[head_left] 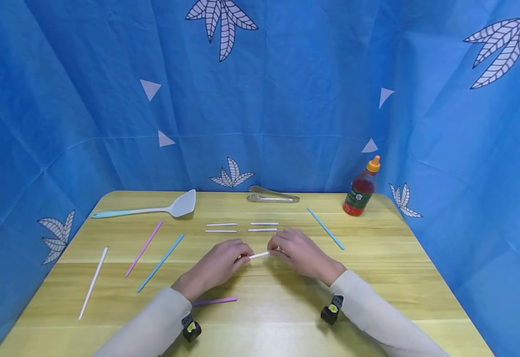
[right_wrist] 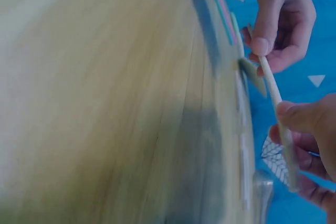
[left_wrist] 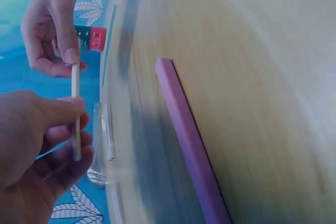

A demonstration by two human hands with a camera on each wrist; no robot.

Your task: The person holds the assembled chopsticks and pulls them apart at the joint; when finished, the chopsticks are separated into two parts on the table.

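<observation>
Between thumb and fingers, my left hand (head_left: pixel 221 265) pinches one end of a thin white stick (head_left: pixel 259 255). The other end is pinched by my right hand (head_left: pixel 303 254), so the stick spans the short gap between them. Both wrist views show the stick (left_wrist: pixel 76 85) raised above the table, its ends sticking out past the fingers. Just beyond the hands lie short white sticks in two pairs, a left pair (head_left: pixel 221 231) and a right pair (head_left: pixel 262 229). A purple-pink stick (head_left: pixel 224 300) lies below my left wrist, partly hidden by it in the head view.
Left on the wooden table (head_left: pixel 287 327) lie a long white stick (head_left: pixel 93 283), a pink stick (head_left: pixel 144 249) and a blue stick (head_left: pixel 160 263). Another blue stick (head_left: pixel 325 228) lies right. Along the back are a spatula (head_left: pixel 181 204), metal tongs (head_left: pixel 272 198) and a sauce bottle (head_left: pixel 360 191).
</observation>
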